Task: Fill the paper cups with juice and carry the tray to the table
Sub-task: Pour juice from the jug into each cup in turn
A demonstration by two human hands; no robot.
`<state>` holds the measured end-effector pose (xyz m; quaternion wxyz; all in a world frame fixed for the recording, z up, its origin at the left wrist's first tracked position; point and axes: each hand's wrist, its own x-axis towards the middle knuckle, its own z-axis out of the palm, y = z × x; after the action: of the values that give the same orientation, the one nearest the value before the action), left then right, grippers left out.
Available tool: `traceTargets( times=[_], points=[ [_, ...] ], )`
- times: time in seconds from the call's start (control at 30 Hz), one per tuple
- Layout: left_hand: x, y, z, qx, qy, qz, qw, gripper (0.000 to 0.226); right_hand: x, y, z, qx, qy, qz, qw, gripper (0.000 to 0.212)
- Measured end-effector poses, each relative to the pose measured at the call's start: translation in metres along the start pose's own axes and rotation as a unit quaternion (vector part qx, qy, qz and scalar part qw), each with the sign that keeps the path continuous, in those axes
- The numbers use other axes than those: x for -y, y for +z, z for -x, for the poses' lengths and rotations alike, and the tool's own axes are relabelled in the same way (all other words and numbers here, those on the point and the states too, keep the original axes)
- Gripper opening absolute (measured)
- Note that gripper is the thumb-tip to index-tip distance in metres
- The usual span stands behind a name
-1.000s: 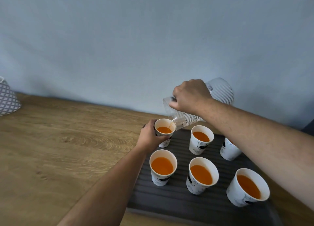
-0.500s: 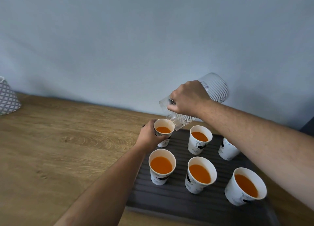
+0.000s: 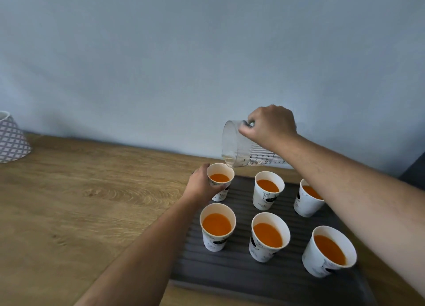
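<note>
Several white paper cups hold orange juice on a dark ribbed tray (image 3: pixel 239 276). My left hand (image 3: pixel 201 186) grips the back-left cup (image 3: pixel 220 178) at the tray's corner. My right hand (image 3: pixel 270 125) holds a clear ribbed jug (image 3: pixel 243 148) by its handle, tipped with its mouth just above that cup's rim. The jug looks nearly empty and no stream shows. Front-row cups (image 3: pixel 217 225), (image 3: pixel 269 235), (image 3: pixel 331 250) are fuller. My right forearm partly covers the back-right cup (image 3: pixel 307 196).
The tray lies on a wooden counter (image 3: pixel 92 202) against a pale blue wall. A patterned lampshade-like object (image 3: pixel 10 140) stands at the far left edge. A dark object (image 3: pixel 414 170) shows at the right edge.
The jug has swung from steeply tipped toward level and lifted a little off the cup. My left hand stays on the same cup.
</note>
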<state>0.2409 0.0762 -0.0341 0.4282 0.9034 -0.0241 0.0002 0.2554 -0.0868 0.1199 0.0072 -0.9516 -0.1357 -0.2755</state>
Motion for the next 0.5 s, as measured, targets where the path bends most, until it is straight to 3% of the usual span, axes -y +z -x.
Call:
traceTargets(
  times=[0.13, 0.27, 0.5],
  points=[
    [-0.009, -0.008, 0.004, -0.001, -0.008, -0.021, 1.0, 0.092, -0.023, -0.013, 0.003, -0.038, 0.139, -0.088, 0.986, 0.047],
    [-0.032, -0.018, 0.009, -0.029, 0.007, -0.048, 0.998, 0.093, -0.053, -0.04, 0.019, -0.097, 0.264, -0.181, 0.942, 0.043],
    [-0.098, -0.001, 0.041, 0.019, 0.085, -0.059, 0.994, 0.085, -0.111, -0.094, 0.078, -0.222, 0.42, -0.36, 0.803, 0.04]
  ],
)
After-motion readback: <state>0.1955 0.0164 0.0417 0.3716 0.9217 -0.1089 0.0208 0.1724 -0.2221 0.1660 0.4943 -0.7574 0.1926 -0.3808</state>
